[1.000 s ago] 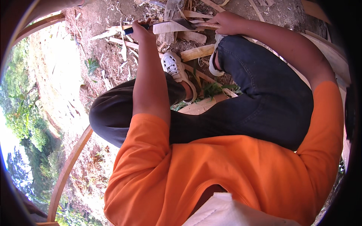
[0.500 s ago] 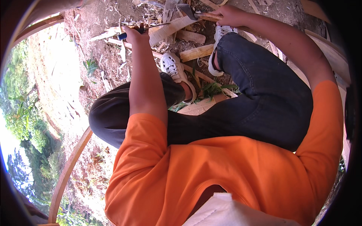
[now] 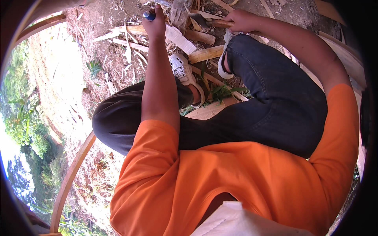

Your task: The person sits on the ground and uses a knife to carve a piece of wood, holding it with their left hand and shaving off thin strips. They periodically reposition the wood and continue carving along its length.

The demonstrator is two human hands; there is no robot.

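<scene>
Orange shirt [image 3: 236,181], dark trousers [image 3: 275,94] fill my view | pale wood strip [image 3: 180,39] lies ahead of my left shoe [image 3: 182,69], shavings [image 3: 128,53] nearby: cutting judged partly done, remainder cannot be told | wood block [image 3: 206,54] crowds footing | right hand [image 3: 240,21] grips hatchet [image 3: 219,23] | left hand [image 3: 154,27] closed round blue-handled tool [image 3: 149,15], far end hidden

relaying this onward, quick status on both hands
Left hand gripping blue handle. Right hand gripping hatchet-like tool by wooden handle. Pale wood slat near left white clog. Wood strips scattered around.
</scene>
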